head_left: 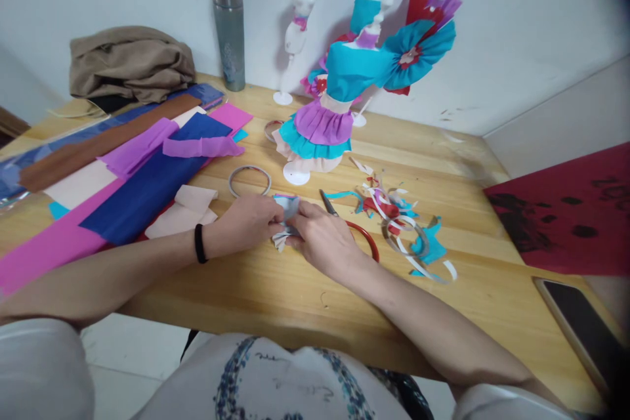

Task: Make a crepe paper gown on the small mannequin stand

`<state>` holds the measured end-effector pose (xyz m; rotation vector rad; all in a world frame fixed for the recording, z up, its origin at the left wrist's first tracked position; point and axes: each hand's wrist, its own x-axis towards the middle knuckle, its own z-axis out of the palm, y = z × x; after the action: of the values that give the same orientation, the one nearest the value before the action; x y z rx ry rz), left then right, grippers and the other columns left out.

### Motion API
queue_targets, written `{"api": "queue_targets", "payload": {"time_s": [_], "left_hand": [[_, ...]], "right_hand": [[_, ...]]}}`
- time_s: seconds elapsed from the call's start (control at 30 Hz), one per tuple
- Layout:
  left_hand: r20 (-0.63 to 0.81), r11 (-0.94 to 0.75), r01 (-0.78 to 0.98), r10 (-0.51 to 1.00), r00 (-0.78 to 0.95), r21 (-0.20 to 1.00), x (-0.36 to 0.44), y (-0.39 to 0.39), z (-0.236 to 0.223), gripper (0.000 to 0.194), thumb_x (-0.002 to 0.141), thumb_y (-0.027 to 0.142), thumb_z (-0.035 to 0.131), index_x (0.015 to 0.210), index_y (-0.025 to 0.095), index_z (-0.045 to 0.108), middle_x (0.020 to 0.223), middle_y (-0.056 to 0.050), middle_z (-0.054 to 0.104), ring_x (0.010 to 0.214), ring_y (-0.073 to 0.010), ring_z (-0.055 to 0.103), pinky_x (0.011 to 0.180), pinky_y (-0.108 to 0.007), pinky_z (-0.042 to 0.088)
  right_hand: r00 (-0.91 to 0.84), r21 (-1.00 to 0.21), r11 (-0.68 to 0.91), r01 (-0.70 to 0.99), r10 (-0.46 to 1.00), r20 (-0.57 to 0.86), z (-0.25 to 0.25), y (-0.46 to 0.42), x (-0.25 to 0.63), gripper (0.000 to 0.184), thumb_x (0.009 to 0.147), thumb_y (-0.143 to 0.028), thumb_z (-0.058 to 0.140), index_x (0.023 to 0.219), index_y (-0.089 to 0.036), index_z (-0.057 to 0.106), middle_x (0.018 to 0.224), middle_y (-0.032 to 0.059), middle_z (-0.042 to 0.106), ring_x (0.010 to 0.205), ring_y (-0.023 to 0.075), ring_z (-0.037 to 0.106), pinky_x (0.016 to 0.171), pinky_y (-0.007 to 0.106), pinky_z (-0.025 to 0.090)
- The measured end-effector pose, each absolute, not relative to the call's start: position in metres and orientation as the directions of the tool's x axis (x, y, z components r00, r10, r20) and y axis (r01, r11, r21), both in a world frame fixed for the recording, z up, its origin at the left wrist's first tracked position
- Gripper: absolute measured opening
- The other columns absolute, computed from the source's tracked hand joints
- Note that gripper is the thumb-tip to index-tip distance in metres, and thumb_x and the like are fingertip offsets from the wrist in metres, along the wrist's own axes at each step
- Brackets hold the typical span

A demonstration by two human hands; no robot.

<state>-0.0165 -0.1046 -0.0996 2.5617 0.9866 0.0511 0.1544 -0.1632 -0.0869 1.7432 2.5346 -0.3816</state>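
Observation:
At the middle of the table my left hand [246, 222] and my right hand [327, 236] meet over a small piece of crepe paper [286, 207]. Its upper part looks pale blue, and cream folds like pleats hang below. Both hands are closed on it with pinched fingers that hide much of it. Scissors with red handles [367, 236] lie partly under my right hand. Just beyond my left hand is a roll of tape [250, 174]. A cream paper piece [182, 211] rests left of that hand.
Dressed mini mannequins [352, 72] and a barer one [298, 20] stand at the back, beside a flask [230, 39]. Coloured crepe sheets [147, 177] and a brown cloth [130, 65] lie left. Paper scraps [433, 243], a phone [575, 321] and a red sheet [566, 210] are right.

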Motion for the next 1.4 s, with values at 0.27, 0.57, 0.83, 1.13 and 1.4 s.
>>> {"api": "queue_targets", "payload": {"time_s": [0.27,0.57,0.83,1.13,1.4], "left_hand": [[-0.075,-0.690,0.612,0.638,0.766,0.387,-0.017,-0.108,-0.101,0.021,0.087,0.014,0.055,0.069,0.016,0.066,0.076,-0.004,0.067,0.075,-0.0176,0.057,0.063,-0.028,0.032],[-0.090,-0.691,0.620,0.638,0.765,0.372,-0.015,-0.109,-0.099,0.019,0.086,0.014,0.056,0.071,0.016,0.067,0.074,-0.004,0.067,0.072,-0.0167,0.056,0.059,-0.027,0.030],[-0.173,-0.646,0.661,0.653,0.737,0.380,-0.015,-0.112,-0.095,0.021,0.086,0.016,0.056,0.070,0.015,0.071,0.076,-0.006,0.070,0.074,-0.0180,0.060,0.061,-0.026,0.033],[-0.110,-0.669,0.634,0.650,0.752,0.388,-0.016,-0.116,-0.094,0.021,0.089,0.027,0.060,0.075,0.016,0.070,0.081,-0.006,0.069,0.080,-0.0201,0.062,0.067,-0.029,0.041],[0.019,-0.787,0.548,0.576,0.817,0.284,-0.011,-0.132,-0.103,0.012,0.091,0.023,0.058,0.093,0.017,0.068,0.106,-0.009,0.067,0.103,-0.0253,0.061,0.085,-0.036,0.050]], "right_hand": [[-0.340,-0.136,0.318,0.939,0.918,-0.205,-0.083,-0.161,0.157,0.029,0.088,-0.037,0.068,0.108,-0.016,0.066,0.113,0.0113,0.067,0.099,0.0276,0.067,0.068,0.032,0.048],[-0.376,-0.202,0.338,0.919,0.906,-0.194,-0.090,-0.160,0.158,0.019,0.088,-0.030,0.069,0.101,-0.016,0.067,0.103,0.0097,0.069,0.093,0.0255,0.067,0.065,0.031,0.045],[-0.386,-0.175,0.357,0.918,0.905,-0.178,-0.088,-0.163,0.156,0.016,0.090,-0.028,0.066,0.098,-0.017,0.073,0.110,0.0124,0.066,0.107,0.0284,0.063,0.077,0.034,0.049],[-0.386,-0.242,0.347,0.906,0.912,-0.137,-0.092,-0.159,0.161,0.016,0.089,-0.030,0.066,0.098,-0.017,0.066,0.107,0.0087,0.067,0.097,0.0234,0.065,0.063,0.028,0.041],[-0.364,-0.318,0.300,0.899,0.916,-0.166,-0.093,-0.156,0.163,0.013,0.083,-0.023,0.070,0.093,-0.018,0.063,0.098,0.0069,0.068,0.092,0.0214,0.063,0.065,0.027,0.037]]}}
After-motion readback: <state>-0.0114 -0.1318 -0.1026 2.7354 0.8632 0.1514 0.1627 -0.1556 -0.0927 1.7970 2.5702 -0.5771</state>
